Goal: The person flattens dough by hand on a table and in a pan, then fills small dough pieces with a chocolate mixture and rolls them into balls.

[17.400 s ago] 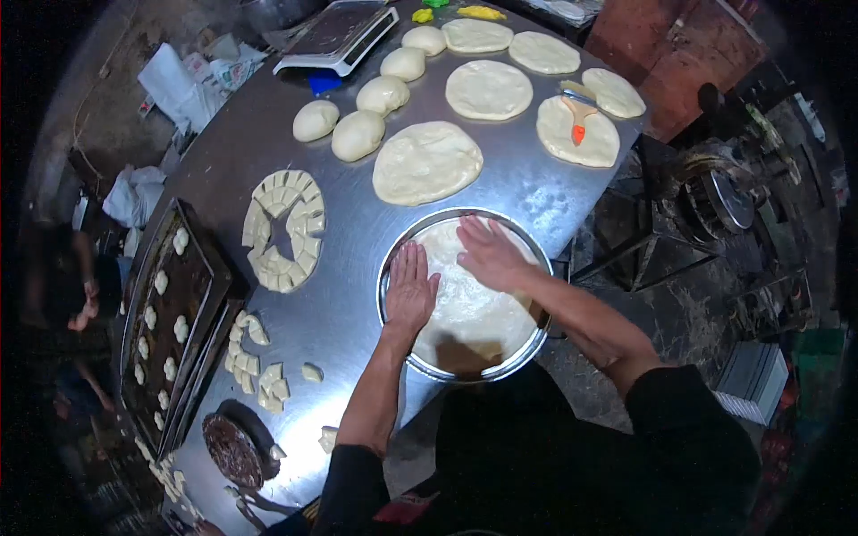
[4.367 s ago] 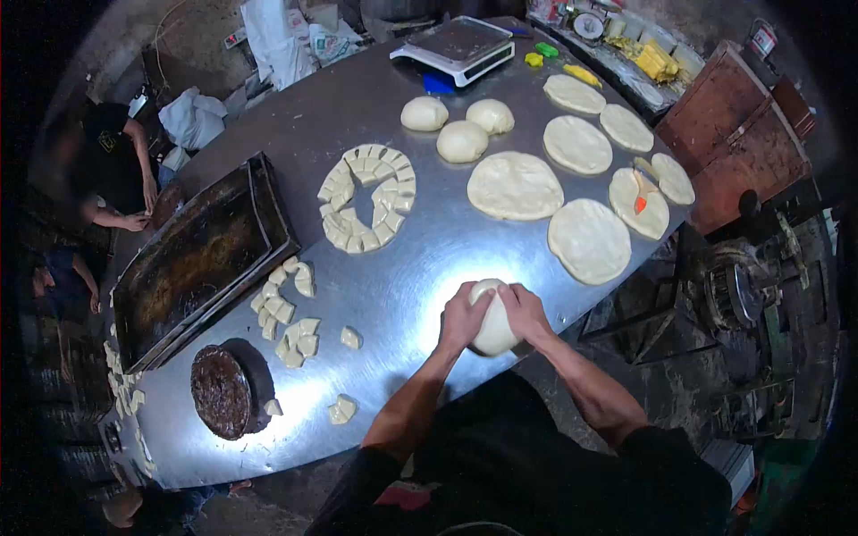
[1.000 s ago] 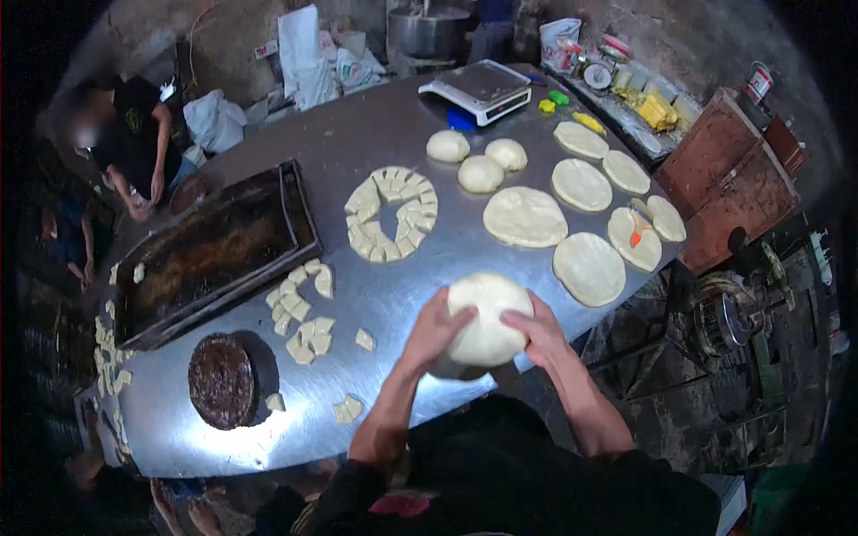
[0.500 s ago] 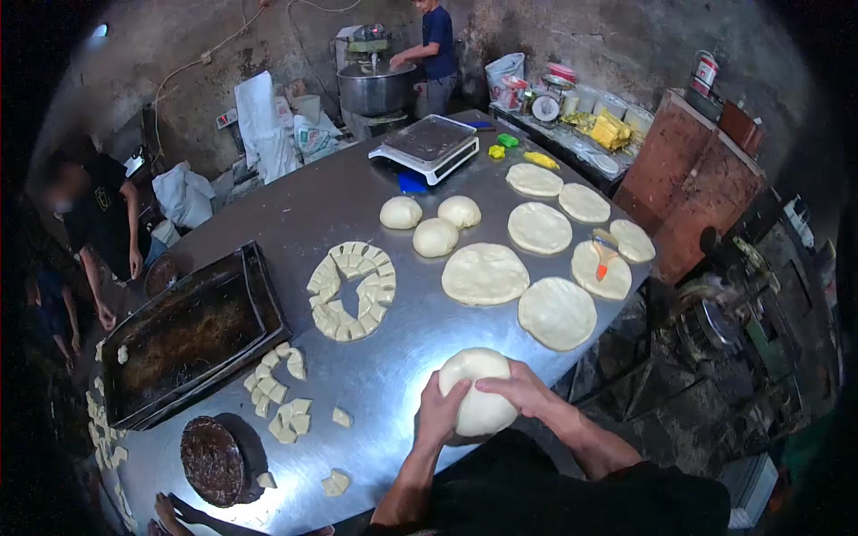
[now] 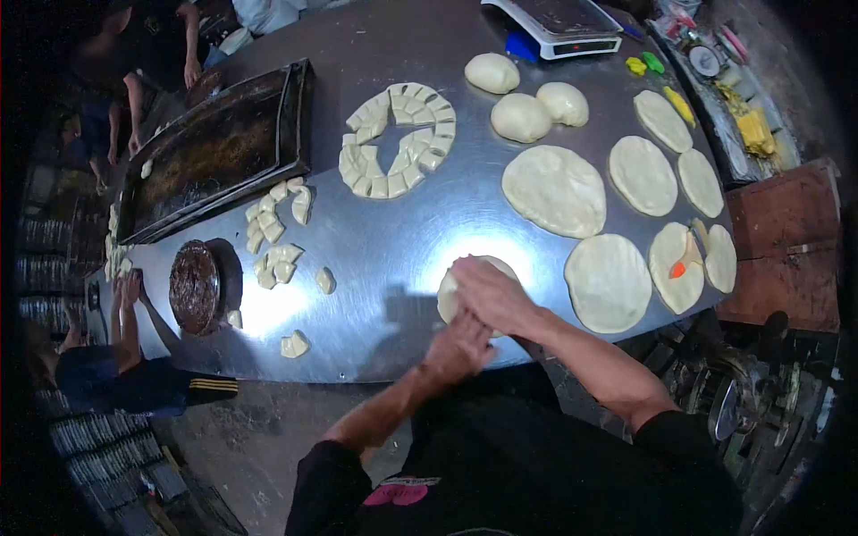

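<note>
A round piece of pale dough point(image 5: 448, 302) lies on the steel table near its front edge, mostly covered by my hands. My right hand point(image 5: 492, 293) rests over the top of it with the fingers laid out flat. Just in front of it, my left hand point(image 5: 458, 347) presses against the dough's near side, overlapping the right hand; its fingers are partly hidden but look stretched. To the right are several flattened dough discs point(image 5: 608, 283), one bearing a brush with an orange part point(image 5: 677, 269). Smooth dough balls point(image 5: 521, 118) sit farther back.
A ring of cut dough pieces point(image 5: 435, 134) lies left of centre, with loose pieces point(image 5: 268, 223) nearby. A dark baking tray point(image 5: 302, 125) and a round dark pan point(image 5: 195, 286) stand left. A scale point(image 5: 581, 45) is at the back. Other people point(image 5: 125, 348) work at the left.
The dough ball held up between both hands has come down onto the table, and my hands now press over it. The view has tilted down and turned.
</note>
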`<act>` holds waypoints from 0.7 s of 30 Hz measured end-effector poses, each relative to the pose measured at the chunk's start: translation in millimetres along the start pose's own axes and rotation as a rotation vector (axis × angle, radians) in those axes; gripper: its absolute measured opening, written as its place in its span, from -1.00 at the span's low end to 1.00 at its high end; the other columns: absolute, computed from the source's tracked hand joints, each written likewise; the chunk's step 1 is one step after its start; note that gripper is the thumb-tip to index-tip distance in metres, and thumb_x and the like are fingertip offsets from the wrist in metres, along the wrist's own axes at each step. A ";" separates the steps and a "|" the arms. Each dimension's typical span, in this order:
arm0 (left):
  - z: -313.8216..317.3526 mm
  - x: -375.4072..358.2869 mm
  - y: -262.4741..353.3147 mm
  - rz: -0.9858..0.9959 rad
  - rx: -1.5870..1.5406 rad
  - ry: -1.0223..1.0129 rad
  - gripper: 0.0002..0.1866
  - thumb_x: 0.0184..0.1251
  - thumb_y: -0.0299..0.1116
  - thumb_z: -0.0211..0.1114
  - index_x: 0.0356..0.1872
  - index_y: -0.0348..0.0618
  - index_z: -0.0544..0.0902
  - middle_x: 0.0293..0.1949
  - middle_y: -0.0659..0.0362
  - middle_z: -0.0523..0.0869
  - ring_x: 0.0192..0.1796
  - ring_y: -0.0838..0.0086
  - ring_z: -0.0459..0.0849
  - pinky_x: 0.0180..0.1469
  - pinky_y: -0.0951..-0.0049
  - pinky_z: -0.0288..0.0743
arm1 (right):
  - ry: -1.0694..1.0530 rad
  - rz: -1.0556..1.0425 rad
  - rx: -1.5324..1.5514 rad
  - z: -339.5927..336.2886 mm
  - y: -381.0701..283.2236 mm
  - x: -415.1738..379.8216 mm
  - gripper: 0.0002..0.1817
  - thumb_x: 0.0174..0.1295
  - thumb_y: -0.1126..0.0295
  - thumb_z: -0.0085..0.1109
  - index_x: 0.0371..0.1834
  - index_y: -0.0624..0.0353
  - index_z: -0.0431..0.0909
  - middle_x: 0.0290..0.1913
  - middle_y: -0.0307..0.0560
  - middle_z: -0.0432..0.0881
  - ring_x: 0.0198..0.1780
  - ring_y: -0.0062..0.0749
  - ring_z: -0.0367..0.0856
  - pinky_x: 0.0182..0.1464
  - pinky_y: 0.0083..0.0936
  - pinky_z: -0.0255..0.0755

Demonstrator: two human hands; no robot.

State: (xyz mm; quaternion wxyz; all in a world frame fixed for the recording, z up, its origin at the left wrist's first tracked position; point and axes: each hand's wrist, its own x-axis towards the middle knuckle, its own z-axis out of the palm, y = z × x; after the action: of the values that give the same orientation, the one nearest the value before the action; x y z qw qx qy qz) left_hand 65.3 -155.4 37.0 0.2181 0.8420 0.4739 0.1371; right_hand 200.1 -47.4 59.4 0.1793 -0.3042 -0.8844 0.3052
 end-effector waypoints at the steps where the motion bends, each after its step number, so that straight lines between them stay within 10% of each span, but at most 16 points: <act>1: 11.9 -1.5 2.8 -0.033 0.038 -0.098 -0.42 0.37 0.02 0.14 0.18 -0.29 0.49 0.26 -0.12 0.47 0.39 -0.02 0.29 0.49 0.01 -0.05 | -0.252 0.065 -0.084 13.5 5.0 3.8 -0.41 0.34 0.05 -0.02 0.35 0.14 0.29 0.39 0.18 0.27 0.43 0.05 0.17 0.43 0.02 0.00; 5: 31.5 -13.9 4.2 -0.078 0.057 -0.062 -0.24 0.34 0.19 0.07 0.42 -0.08 0.26 0.45 -0.16 0.15 0.50 -0.09 0.03 0.48 -0.15 -0.24 | -0.445 0.115 -0.409 19.8 35.8 20.1 -0.22 0.32 -0.13 -0.08 0.54 -0.07 0.01 0.58 -0.05 -0.12 0.59 -0.07 -0.29 0.48 0.20 -0.42; 12: 30.4 -18.0 10.3 -0.046 0.064 -0.265 -0.29 0.35 0.11 0.07 0.41 -0.09 0.27 0.46 -0.14 0.13 0.51 -0.06 0.01 0.46 -0.24 -0.22 | -0.280 0.175 -0.389 78.9 5.1 35.7 -0.21 0.33 -0.16 -0.13 0.52 0.05 0.03 0.56 0.11 -0.13 0.58 0.01 -0.27 0.43 0.34 -0.40; 14: 64.3 -15.0 -1.9 -0.080 0.238 -0.023 -0.36 0.38 0.05 0.05 0.37 -0.11 0.34 0.44 -0.13 0.19 0.52 -0.06 -0.01 0.44 -0.31 -0.24 | -0.295 0.185 -0.470 81.3 -4.6 70.0 -0.21 0.33 -0.16 -0.14 0.51 0.05 0.04 0.56 0.11 -0.12 0.58 0.02 -0.25 0.42 0.35 -0.38; 17: -8.9 -3.3 20.2 -0.121 0.061 -0.360 -0.43 0.37 -0.02 0.07 0.30 -0.14 0.43 0.43 -0.12 0.21 0.52 -0.07 -0.03 0.44 -0.33 -0.29 | -0.315 0.156 -0.367 77.4 -0.4 85.6 -0.24 0.32 -0.11 -0.09 0.49 0.06 0.09 0.55 0.12 -0.06 0.58 0.06 -0.25 0.43 0.33 -0.35; 21: 1.5 -15.2 -12.3 -0.095 0.095 -0.128 -0.30 0.29 0.08 0.16 0.36 -0.10 0.36 0.44 -0.16 0.18 0.52 -0.10 -0.03 0.47 -0.23 -0.26 | -0.168 0.322 -0.498 51.7 26.6 41.5 -0.27 0.33 -0.04 -0.05 0.49 0.06 0.10 0.54 0.10 -0.03 0.57 0.05 -0.19 0.46 0.26 -0.35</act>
State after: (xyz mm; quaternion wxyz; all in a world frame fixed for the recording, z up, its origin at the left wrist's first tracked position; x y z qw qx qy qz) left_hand 49.1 -163.2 29.2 0.2139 0.8351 0.5043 0.0499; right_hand 154.4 -26.1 8.9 -0.0253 -0.4487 -0.8842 0.1276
